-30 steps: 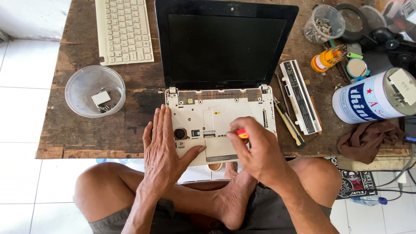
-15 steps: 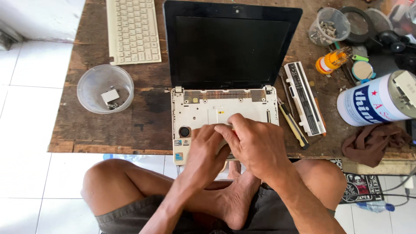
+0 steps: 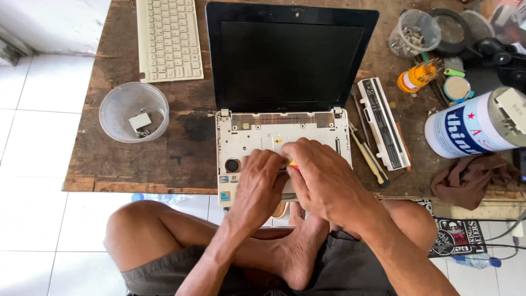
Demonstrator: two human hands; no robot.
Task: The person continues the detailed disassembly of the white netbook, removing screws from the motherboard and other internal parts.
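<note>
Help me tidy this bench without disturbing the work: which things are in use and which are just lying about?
In use:
left hand
right hand
small white laptop, keyboard removed
yellow-handled tool, barely visible between the hands

Lying about:
white keyboard
clear plastic cup
white battery pack
white can
brown rag
</note>
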